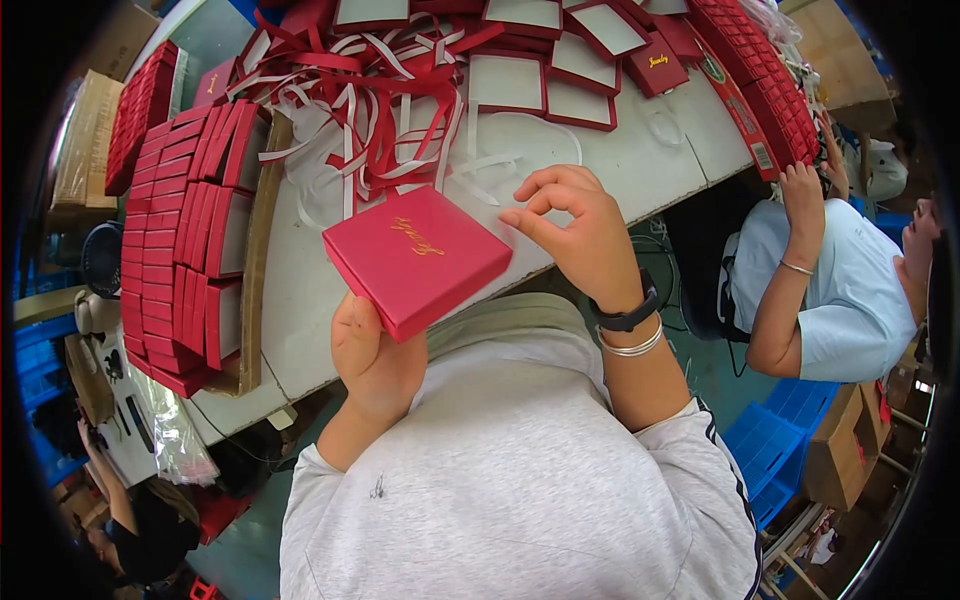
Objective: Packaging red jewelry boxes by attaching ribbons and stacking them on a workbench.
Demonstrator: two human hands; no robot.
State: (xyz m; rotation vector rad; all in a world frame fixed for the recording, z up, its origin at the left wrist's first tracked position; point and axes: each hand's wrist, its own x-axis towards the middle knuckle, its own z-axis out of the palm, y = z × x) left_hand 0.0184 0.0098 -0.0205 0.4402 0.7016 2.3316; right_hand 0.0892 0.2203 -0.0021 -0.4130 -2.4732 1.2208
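A square red gift box with gold lettering on its lid is held in front of my body, above the table's near edge. My left hand grips it from below at the near left corner, the thumb along its side and the other fingers hidden beneath. Just off the box's right corner is my right hand, its fingers loosely curved and apart, with nothing seen between them. Beyond the box lies a tangled heap of red and white ribbons.
Stacked red boxes fill a cardboard tray at the left. Box parts with pale insides cover the table's far side. More red boxes stand far right, near a seated co-worker. Blue crates are on the floor.
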